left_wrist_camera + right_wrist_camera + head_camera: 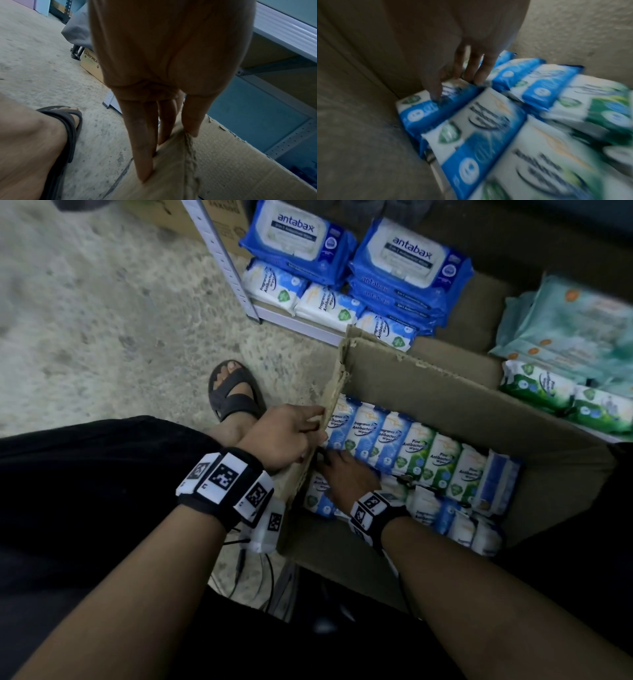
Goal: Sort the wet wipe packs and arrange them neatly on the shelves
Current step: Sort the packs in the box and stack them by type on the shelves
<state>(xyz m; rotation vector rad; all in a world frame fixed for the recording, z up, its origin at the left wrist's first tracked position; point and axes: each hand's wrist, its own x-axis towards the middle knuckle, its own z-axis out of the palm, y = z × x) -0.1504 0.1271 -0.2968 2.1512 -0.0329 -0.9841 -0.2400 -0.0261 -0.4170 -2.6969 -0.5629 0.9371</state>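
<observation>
Pinching the torn cardboard flap between thumb and straight fingers, my left hand holds it back, I judge so the opening stays clear for the other arm. My right hand is down in the box, fingers spread and reaching onto the corner blue pack against the wall; whether they have closed round it I cannot tell through the blur. Beyond, blue and green packs stand in rows in the box, while sorted stacks already sit on the shelf ahead.
</observation>
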